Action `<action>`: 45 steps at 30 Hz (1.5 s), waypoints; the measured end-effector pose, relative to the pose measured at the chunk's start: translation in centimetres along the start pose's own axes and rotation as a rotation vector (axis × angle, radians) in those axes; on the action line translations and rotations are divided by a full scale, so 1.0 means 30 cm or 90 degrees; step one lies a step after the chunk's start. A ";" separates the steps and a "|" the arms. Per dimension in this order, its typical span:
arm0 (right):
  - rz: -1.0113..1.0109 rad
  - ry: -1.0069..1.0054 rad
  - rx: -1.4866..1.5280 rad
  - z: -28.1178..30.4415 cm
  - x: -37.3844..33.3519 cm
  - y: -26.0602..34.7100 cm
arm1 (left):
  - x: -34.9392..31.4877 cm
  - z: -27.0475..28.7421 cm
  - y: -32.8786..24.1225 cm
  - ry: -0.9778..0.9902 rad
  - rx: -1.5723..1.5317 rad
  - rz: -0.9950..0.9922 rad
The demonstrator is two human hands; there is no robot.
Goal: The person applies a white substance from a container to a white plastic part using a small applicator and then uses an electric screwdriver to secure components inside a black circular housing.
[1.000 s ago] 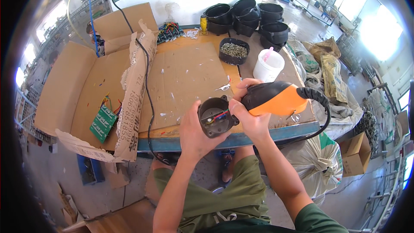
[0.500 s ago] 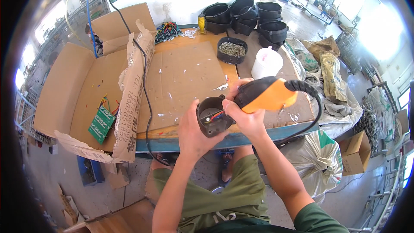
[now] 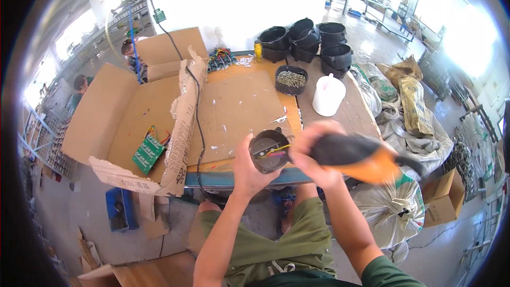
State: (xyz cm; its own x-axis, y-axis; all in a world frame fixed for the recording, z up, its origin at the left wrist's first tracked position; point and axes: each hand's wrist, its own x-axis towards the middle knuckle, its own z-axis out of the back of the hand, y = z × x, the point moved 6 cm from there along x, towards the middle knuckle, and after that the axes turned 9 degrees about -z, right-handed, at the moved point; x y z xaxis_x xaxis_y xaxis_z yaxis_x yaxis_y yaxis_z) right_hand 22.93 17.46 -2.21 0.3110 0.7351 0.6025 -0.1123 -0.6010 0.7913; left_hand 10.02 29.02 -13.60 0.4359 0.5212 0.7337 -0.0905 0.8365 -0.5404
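My left hand [image 3: 248, 176] is wrapped round a dark, round housing [image 3: 267, 165], keeping it just above the table's front edge with its open side facing up. Thin yellow and reddish wires [image 3: 275, 152] lie across the inside. To the right of the housing, my right hand [image 3: 317, 155] grips an orange and black corded power tool [image 3: 348, 151], smeared by motion. The tool's body points away to the right, its cord end outermost. Blur hides the fingertips of this hand and whatever they touch at the housing's edge.
An open cardboard box [image 3: 101, 119] with green circuit boards [image 3: 149, 154] stands left, a black cable [image 3: 199, 111] along its side. Behind are a black tub of small metal parts [image 3: 291, 78], a white container [image 3: 328, 95] and stacked black housings [image 3: 303, 40]. Sacks [image 3: 388, 210] lie right; people are far left.
My right hand and the tool have swung right and slightly down, away from the housing. The wires inside now show more. The whole view has shifted a little.
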 end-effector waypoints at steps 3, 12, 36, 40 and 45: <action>0.219 -0.138 0.129 0.038 -0.085 0.203 | -0.028 0.085 -0.062 -0.005 -0.048 -0.037; -0.304 -0.498 0.324 0.472 -0.272 -0.159 | -0.185 0.362 -0.266 -0.177 0.005 -0.311; -0.611 -0.509 0.879 0.407 -0.226 -0.495 | -0.763 1.585 -0.212 -0.266 0.774 0.398; -0.609 -0.538 0.861 0.426 -0.246 -0.536 | -0.315 1.120 -0.397 -0.194 0.500 -0.022; -0.649 -0.580 0.858 0.416 -0.250 -0.567 | -0.024 0.768 -0.750 -0.086 0.077 -0.453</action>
State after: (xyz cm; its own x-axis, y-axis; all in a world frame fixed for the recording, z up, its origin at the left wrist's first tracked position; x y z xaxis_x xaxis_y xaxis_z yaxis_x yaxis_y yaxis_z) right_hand 34.28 18.25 -21.50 0.1538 0.8203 -0.5509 0.9623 -0.2509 -0.1049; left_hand -8.88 13.72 7.53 0.3121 -0.1449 0.9389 0.0713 0.9891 0.1289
